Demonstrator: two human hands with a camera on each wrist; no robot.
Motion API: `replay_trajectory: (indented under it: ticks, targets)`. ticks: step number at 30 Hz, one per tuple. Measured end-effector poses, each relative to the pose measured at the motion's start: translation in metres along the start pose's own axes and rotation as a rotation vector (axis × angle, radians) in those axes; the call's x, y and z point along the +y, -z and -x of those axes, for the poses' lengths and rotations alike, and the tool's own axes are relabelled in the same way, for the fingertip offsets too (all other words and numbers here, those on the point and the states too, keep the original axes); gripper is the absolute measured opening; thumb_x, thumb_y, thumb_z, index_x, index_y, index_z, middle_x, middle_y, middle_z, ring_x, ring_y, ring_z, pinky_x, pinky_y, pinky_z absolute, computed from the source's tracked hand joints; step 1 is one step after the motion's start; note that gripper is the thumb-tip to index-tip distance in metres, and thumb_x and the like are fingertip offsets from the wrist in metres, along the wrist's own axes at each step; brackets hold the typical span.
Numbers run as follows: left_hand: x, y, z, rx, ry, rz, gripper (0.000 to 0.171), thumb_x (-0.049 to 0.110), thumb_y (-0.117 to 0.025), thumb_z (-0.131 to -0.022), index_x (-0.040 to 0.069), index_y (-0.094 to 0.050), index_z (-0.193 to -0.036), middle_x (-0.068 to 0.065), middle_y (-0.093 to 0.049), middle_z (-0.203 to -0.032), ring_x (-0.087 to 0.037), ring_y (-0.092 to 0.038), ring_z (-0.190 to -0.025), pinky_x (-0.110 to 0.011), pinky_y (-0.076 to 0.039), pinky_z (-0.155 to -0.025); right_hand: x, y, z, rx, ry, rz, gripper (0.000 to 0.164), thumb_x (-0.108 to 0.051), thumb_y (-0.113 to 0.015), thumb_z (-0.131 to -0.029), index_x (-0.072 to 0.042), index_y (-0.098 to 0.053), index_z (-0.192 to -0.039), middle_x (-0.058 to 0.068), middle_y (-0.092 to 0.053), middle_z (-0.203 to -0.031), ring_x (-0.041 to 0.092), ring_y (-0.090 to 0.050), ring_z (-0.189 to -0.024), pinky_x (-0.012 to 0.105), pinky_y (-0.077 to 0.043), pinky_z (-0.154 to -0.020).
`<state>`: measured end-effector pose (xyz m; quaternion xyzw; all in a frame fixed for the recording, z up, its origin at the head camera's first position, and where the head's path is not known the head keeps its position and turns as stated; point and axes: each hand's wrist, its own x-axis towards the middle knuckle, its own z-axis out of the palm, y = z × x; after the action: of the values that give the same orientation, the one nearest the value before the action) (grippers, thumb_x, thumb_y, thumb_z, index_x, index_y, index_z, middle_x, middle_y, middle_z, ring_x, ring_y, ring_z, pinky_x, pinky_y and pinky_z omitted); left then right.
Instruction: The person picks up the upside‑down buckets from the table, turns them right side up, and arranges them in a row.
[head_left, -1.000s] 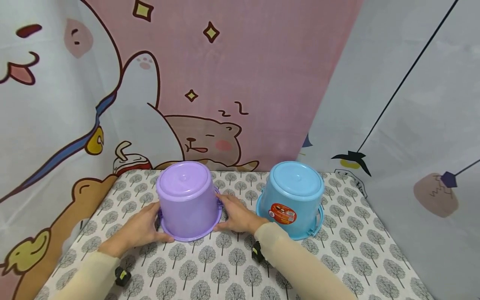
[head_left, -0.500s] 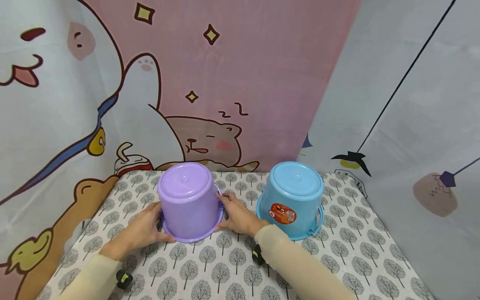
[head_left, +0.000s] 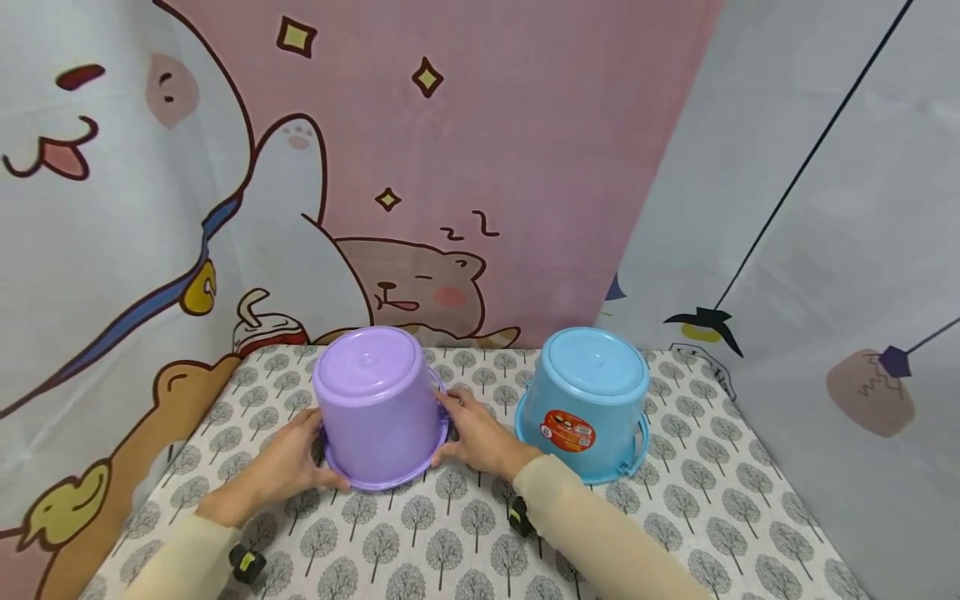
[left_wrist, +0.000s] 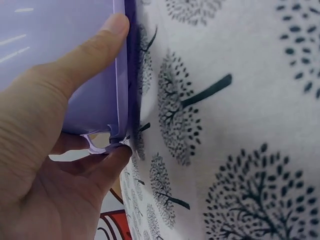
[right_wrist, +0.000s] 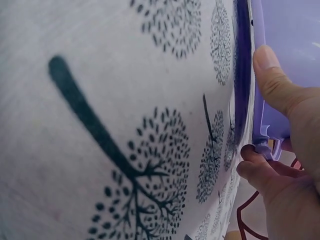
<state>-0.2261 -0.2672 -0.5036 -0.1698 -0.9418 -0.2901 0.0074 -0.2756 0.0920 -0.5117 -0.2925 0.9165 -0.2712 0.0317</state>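
Note:
Upside down on the left half of the table stands a purple bucket (head_left: 378,429), its base facing up. My left hand (head_left: 288,458) grips its left side low down; in the left wrist view the thumb (left_wrist: 95,50) lies across the bucket wall to the rim and the other fingers curl by the handle joint (left_wrist: 112,142). On the opposite side my right hand (head_left: 476,429) holds it the same way, thumb (right_wrist: 272,75) at the rim and fingertips at the other handle joint (right_wrist: 265,145). The rim sits close over the cloth, with a dark shadow beside it.
To the right, a light blue bucket (head_left: 581,392) with a red label (head_left: 567,431) also stands upside down, just beyond my right wrist. A tree-print cloth (head_left: 442,550) covers the table. Behind it hangs a cartoon-print curtain (head_left: 555,167).
Both hands keep their hold on the purple bucket, which stays in nearly the same place. The head view has shifted slightly, so the scene appears a little lower.

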Motion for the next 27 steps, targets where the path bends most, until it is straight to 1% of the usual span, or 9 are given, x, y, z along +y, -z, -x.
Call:
replay_trajectory:
  ticks: [8,10,12,14,17,18,21,24,27]
  targets:
    - [0.000,0.004,0.008,-0.023,0.013,0.065,0.145,0.052,-0.114,-0.062,-0.016,-0.043,-0.169,-0.043,-0.059,-0.159,-0.062,-0.071,-0.136,-0.068,-0.067,-0.113,0.001,-0.004,0.009,0.014,0.017,-0.010,0.117,-0.056,-0.095,-0.088,-0.009,-0.042,-0.180,0.024,-0.050,-0.179,0.044,-0.060,-0.160,0.056,-0.055,-0.134]
    - [0.000,0.006,0.011,-0.027,0.018,0.079,0.142,0.051,-0.112,-0.064,-0.015,-0.044,-0.170,-0.043,-0.059,-0.159,-0.059,-0.073,-0.133,-0.068,-0.067,-0.114,0.001,-0.004,0.012,0.027,0.027,-0.031,0.113,-0.055,-0.094,-0.088,-0.005,-0.045,-0.178,0.026,-0.050,-0.179,0.046,-0.060,-0.160,0.057,-0.055,-0.134]
    - [0.001,0.008,0.012,-0.028,0.028,0.107,0.138,0.048,-0.111,-0.067,-0.013,-0.044,-0.171,-0.042,-0.058,-0.161,-0.057,-0.073,-0.134,-0.067,-0.067,-0.114,0.002,-0.002,0.013,0.042,0.038,-0.061,0.109,-0.053,-0.094,-0.089,-0.002,-0.049,-0.175,0.029,-0.049,-0.179,0.044,-0.065,-0.156,0.056,-0.055,-0.133]
    - [0.002,0.011,0.012,-0.032,0.038,0.150,0.134,0.045,-0.110,-0.071,-0.012,-0.043,-0.172,-0.043,-0.054,-0.164,-0.059,-0.072,-0.136,-0.064,-0.067,-0.115,0.002,0.001,0.014,0.063,0.047,-0.084,0.104,-0.051,-0.094,-0.090,0.000,-0.054,-0.171,0.031,-0.049,-0.179,0.044,-0.068,-0.153,0.057,-0.055,-0.133]
    - [0.002,0.015,0.010,-0.038,0.051,0.206,0.131,0.042,-0.110,-0.074,-0.011,-0.041,-0.173,-0.044,-0.048,-0.169,-0.064,-0.068,-0.142,-0.055,-0.068,-0.112,0.002,0.007,0.014,0.085,0.043,-0.107,0.097,-0.051,-0.094,-0.092,-0.003,-0.059,-0.169,0.029,-0.049,-0.180,0.045,-0.065,-0.157,0.061,-0.051,-0.136]
    - [0.003,0.017,0.009,-0.037,0.054,0.220,0.131,0.042,-0.109,-0.075,-0.010,-0.041,-0.174,-0.044,-0.047,-0.171,-0.064,-0.068,-0.143,-0.053,-0.068,-0.111,0.002,0.009,0.014,0.093,0.041,-0.113,0.095,-0.051,-0.093,-0.092,-0.004,-0.060,-0.168,0.027,-0.049,-0.181,0.045,-0.061,-0.161,0.063,-0.049,-0.137]
    - [0.002,0.020,0.006,-0.021,0.036,0.234,0.126,0.041,-0.109,-0.077,-0.009,-0.043,-0.173,-0.043,-0.046,-0.172,-0.064,-0.068,-0.143,-0.052,-0.068,-0.112,0.002,0.015,0.014,0.126,0.042,-0.131,0.092,-0.051,-0.094,-0.092,-0.008,-0.063,-0.166,0.023,-0.051,-0.182,0.047,-0.052,-0.168,0.068,-0.043,-0.140]
    - [0.003,0.023,0.002,0.006,0.008,0.237,0.121,0.039,-0.108,-0.079,-0.007,-0.047,-0.172,-0.042,-0.047,-0.173,-0.064,-0.069,-0.141,-0.056,-0.067,-0.111,0.002,0.020,0.013,0.177,0.072,-0.144,0.088,-0.049,-0.096,-0.090,-0.008,-0.067,-0.163,0.022,-0.054,-0.179,0.046,-0.057,-0.164,0.065,-0.047,-0.138]
    - [0.004,0.026,0.003,0.016,0.005,0.250,0.117,0.037,-0.108,-0.081,-0.006,-0.048,-0.172,-0.041,-0.048,-0.174,-0.064,-0.069,-0.141,-0.060,-0.068,-0.110,0.001,0.021,0.015,0.209,0.084,-0.191,0.082,-0.044,-0.099,-0.089,-0.008,-0.071,-0.157,0.023,-0.056,-0.178,0.044,-0.065,-0.157,0.055,-0.057,-0.131]
